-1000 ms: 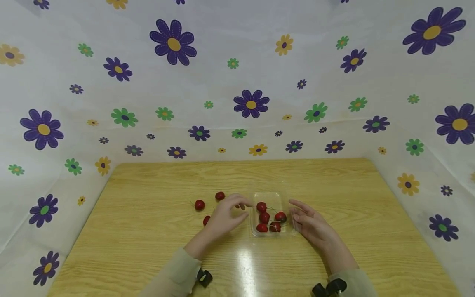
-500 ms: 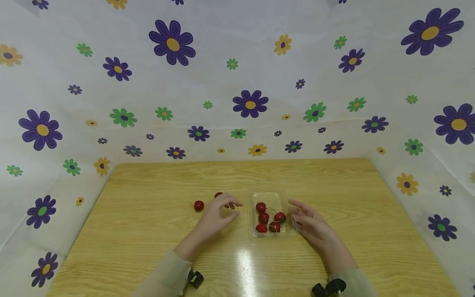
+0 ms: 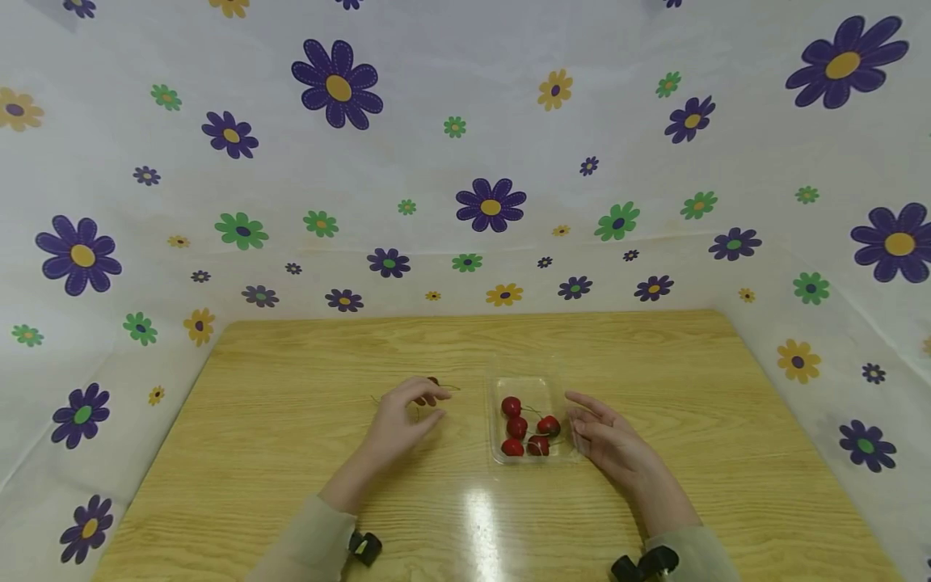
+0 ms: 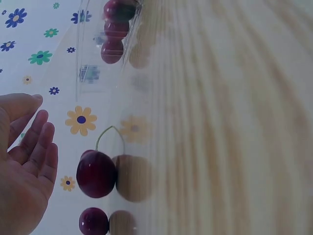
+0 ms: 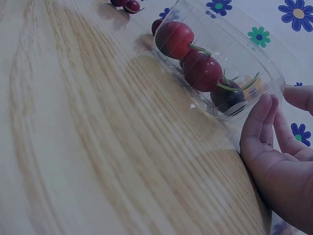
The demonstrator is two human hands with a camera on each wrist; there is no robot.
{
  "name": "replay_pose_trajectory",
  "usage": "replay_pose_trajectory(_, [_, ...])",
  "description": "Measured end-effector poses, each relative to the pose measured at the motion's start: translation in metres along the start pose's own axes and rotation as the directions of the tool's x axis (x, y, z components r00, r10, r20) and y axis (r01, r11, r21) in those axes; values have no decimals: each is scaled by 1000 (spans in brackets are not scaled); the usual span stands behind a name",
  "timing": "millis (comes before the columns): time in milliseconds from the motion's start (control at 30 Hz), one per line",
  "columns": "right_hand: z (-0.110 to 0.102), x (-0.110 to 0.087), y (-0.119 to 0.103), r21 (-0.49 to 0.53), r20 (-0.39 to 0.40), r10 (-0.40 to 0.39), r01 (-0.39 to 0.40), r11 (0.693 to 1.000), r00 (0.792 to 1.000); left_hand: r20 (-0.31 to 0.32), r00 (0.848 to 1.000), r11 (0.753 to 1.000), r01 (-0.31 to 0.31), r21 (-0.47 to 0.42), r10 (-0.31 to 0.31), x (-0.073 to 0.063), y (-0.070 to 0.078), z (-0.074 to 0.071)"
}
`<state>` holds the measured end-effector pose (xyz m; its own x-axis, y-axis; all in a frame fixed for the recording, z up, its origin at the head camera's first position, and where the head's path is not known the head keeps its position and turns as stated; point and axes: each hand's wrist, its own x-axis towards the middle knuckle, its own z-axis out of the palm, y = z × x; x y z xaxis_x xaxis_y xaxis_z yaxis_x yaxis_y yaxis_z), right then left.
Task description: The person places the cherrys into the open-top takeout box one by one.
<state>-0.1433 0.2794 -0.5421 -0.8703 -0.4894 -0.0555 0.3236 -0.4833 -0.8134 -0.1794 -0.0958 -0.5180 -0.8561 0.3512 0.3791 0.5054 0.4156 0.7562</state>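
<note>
1. Hovering over the worktop, the left hand (image 3: 398,424) shows a wide grip: thumb and curved fingers apart, nothing seen between them.
2. And there's the change: it has slid away from the rectangular, clear plastic container (image 3: 525,390), over to the loose fruit. My reading: attention swings to the cherries outside.
3. Just by that hand, a round, glossy dark-red cherry with a thin green stem (image 4: 96,177) sits on the worktop, apart from the fingers; a second round dark-red cherry (image 4: 94,222) waits near it. From the head view the hand hides most of these, so no sure count.
4. Over to the right hand (image 3: 614,449), loosely spread at the container's right edge; its grip looks relaxed, and I can't tell how firmly it touches.
5. Inside, five round red cherries (image 3: 517,427) lie toward the near end, same five as a second ago.
6. Underneath, the yellow wood-grain worktop (image 3: 742,453); beyond, a white flower-printed backdrop (image 3: 422,153).
</note>
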Motion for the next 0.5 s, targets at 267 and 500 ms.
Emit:
replay_pose_trajectory(267, [1,0,-1,12,18,-4,4,1000,1000,-4,996,996,90,-23,-90,-4,-9,-14])
replay_pose_trajectory(500, [1,-1,-1,24,19,-5,5,1000,1000,-36,994,994,106,-33,-107,-7,-20,-25])
